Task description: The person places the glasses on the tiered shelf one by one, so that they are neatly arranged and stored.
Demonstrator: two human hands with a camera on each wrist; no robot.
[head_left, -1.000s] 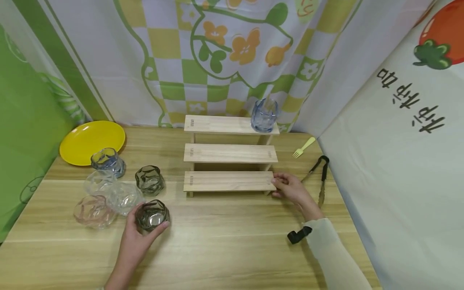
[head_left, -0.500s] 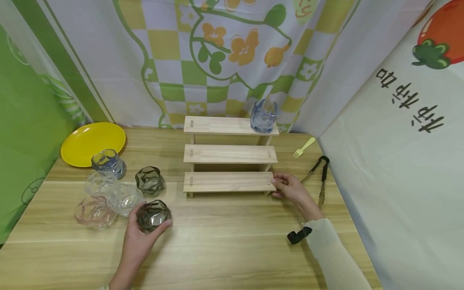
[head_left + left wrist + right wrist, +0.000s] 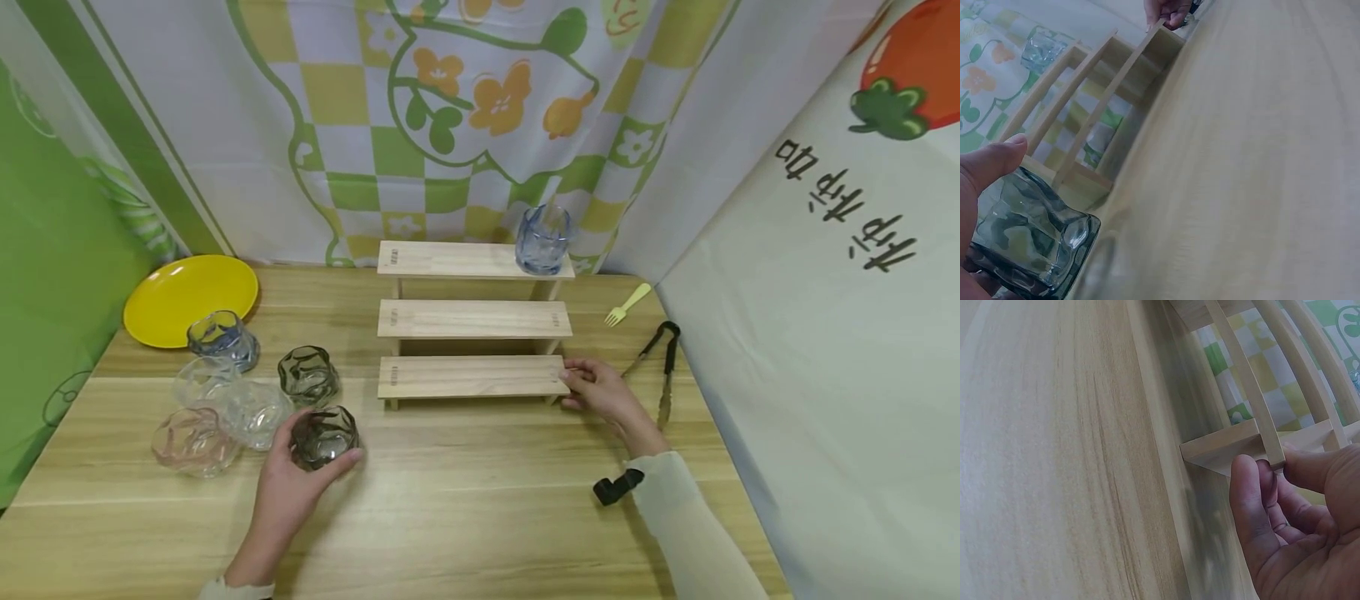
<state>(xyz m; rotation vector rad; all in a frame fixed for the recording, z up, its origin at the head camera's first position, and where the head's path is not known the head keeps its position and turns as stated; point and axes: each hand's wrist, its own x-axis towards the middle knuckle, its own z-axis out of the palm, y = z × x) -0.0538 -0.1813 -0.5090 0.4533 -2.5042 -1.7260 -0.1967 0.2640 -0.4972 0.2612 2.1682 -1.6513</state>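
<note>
My left hand [image 3: 288, 483] grips a dark grey faceted glass [image 3: 326, 442], thumb on its near right side and fingers round its left. In the left wrist view the glass [image 3: 1032, 237] is tilted by the camera's angle, close over the table. At the right end of a three-tier wooden shelf rack [image 3: 472, 377], my right hand [image 3: 603, 392] pinches the lowest board between thumb and fingers, as the right wrist view shows at the board end [image 3: 1272, 447]. A light blue glass [image 3: 543, 242] stands on the top board, at its right end.
Left on the table are another dark grey glass [image 3: 308, 377], a blue glass [image 3: 223, 340], two clear glasses [image 3: 257, 417] and a pinkish one [image 3: 197, 443]. A yellow plate [image 3: 191, 292] lies behind them. Tongs [image 3: 666, 371] and a yellow fork [image 3: 628, 305] lie at right.
My left hand has carried the dark grey glass slightly to the right and away from me. The right hand stays at the end of the lowest board.
</note>
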